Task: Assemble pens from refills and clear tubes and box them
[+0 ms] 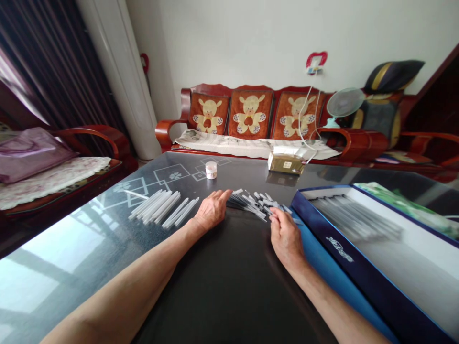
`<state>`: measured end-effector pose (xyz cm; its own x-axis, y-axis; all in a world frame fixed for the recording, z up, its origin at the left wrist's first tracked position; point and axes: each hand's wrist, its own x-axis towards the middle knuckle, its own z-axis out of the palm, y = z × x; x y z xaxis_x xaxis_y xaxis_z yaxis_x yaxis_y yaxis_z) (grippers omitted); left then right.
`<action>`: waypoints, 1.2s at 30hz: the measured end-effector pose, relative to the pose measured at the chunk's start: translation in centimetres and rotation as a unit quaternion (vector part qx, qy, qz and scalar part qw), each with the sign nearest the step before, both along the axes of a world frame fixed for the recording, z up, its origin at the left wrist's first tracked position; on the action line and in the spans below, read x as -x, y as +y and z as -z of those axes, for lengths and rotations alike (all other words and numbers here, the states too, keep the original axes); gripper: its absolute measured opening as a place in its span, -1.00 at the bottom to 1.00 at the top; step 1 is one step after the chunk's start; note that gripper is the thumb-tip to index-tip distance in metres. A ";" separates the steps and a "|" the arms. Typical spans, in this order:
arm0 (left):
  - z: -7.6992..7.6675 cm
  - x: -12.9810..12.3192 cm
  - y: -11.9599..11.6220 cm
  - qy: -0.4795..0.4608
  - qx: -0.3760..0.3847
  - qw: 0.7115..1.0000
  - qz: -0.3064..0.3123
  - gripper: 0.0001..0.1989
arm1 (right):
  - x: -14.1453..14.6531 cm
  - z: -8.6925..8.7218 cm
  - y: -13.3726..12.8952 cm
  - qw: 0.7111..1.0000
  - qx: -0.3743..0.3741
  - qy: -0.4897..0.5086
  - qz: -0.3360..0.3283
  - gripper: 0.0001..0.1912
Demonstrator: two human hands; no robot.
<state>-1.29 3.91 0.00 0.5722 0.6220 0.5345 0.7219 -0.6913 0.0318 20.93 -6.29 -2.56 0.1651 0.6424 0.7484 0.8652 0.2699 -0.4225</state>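
Observation:
My left hand (212, 209) is at the left end of a loose pile of small pen parts (256, 203), white, grey and dark. Its fingers reach out toward the pile, and I see nothing held in them. At the pile's right side, my right hand (286, 234) pinches a slim grey pen part (271, 210) between thumb and fingertips; its exact shape is blurred. To the left of my left hand, translucent white pen barrels (156, 206) lie side by side. A smaller group of barrels (181, 212) lies nearer that hand.
A dark blue box (332, 243) stands at right, with a row of dark-tipped pens (353, 215) inside. On the glossy black table (229, 286) are a small white jar (211, 170) and a tissue box (286, 162). Beyond is a wooden sofa (168, 131).

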 end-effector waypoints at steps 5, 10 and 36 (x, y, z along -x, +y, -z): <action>-0.4 0.1 -0.2 0.044 -0.003 0.997 -0.057 -0.58 | 0.1 -0.2 -0.1 1.000 0.007 0.019 -0.022 -0.73; -0.3 0.1 -0.1 0.041 0.003 0.997 -0.058 -0.57 | 0.1 -0.2 -0.1 0.999 0.028 0.019 -0.026 -0.72; -1.2 0.1 -0.6 0.052 0.003 0.998 0.026 -0.63 | 0.2 -0.4 -0.3 0.999 0.037 0.021 -0.023 -0.71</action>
<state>-1.40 3.28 1.17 0.6560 0.5925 0.4676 0.6842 -0.7283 -0.0370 20.72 -6.60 -2.18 0.1638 0.7037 0.6914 0.8336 0.2760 -0.4785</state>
